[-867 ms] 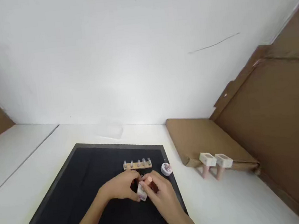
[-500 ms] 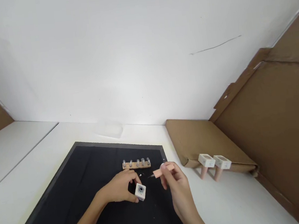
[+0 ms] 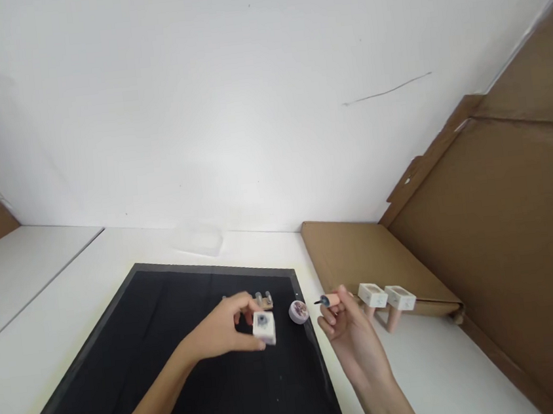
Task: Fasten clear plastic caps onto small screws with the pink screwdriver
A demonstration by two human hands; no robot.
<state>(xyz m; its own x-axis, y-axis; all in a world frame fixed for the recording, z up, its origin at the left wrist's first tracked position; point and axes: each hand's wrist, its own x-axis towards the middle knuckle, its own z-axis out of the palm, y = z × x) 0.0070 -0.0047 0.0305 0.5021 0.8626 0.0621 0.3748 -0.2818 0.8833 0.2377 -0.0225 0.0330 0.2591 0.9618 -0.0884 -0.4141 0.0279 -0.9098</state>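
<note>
Over the black mat (image 3: 169,317), the left hand (image 3: 223,329) grips an uncapped bottle (image 3: 264,329); toward the bottle's three o'clock, the right hand (image 3: 354,340) pinches a brush cap (image 3: 332,300) pointing to nine o'clock; a round tub (image 3: 298,312) sits between them.

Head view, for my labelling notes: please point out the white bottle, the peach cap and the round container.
White bottle (image 3: 264,330): head view, body below the neck.
Peach cap (image 3: 333,300): head view, peach barrel.
Round container (image 3: 298,311): head view, patterned top.
</note>
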